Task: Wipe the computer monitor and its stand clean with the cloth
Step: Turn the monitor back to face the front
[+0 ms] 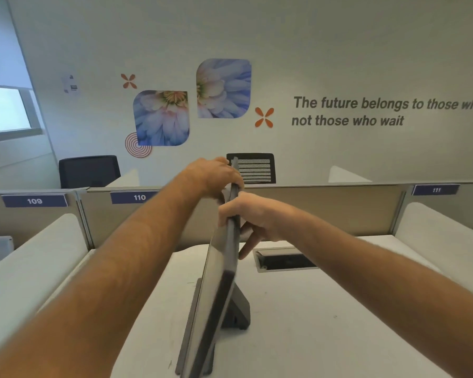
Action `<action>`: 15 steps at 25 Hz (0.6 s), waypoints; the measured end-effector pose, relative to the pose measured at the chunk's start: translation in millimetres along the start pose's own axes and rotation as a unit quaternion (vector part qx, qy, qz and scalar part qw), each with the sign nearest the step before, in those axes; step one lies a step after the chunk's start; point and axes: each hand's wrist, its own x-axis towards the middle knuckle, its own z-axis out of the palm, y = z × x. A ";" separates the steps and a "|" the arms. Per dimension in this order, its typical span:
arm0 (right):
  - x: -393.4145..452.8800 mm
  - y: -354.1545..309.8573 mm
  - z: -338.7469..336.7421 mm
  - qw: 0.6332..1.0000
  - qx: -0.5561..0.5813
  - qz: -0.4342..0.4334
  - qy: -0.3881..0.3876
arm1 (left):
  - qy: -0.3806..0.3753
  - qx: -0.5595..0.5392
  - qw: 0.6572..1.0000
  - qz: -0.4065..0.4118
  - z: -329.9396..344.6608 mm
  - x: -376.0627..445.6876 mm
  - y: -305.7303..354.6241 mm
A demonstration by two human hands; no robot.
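The monitor point(219, 282) stands edge-on to me on the white desk point(325, 323), its thin dark panel running from bottom centre up to the middle of the view. Its grey stand point(242, 306) shows behind the panel on the right. My left hand point(216, 175) grips the far top corner of the panel. My right hand point(249, 216) holds the top edge lower down, thumb on the left face and fingers spread on the right face. No cloth is visible; whether one lies under a palm is hidden.
A dark cable-port opening point(284, 259) sits in the desk right of the monitor. Low partitions labelled 109 point(34, 201), 110 point(139, 197) and 111 point(436, 190) bound the desk. White side dividers point(33, 266) flank it. Two office chairs point(253, 167) stand beyond.
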 end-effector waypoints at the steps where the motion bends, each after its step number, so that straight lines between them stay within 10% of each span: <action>1: -0.4 1.5 -7.2 1.000 -0.009 -0.012 -0.005 | -0.001 -0.001 1.000 -0.011 3.1 1.3 0.8; 15: 6.2 -41.2 -70.5 0.938 -0.335 0.008 0.092 | -0.022 -0.028 0.991 -0.126 23.8 19.4 -0.9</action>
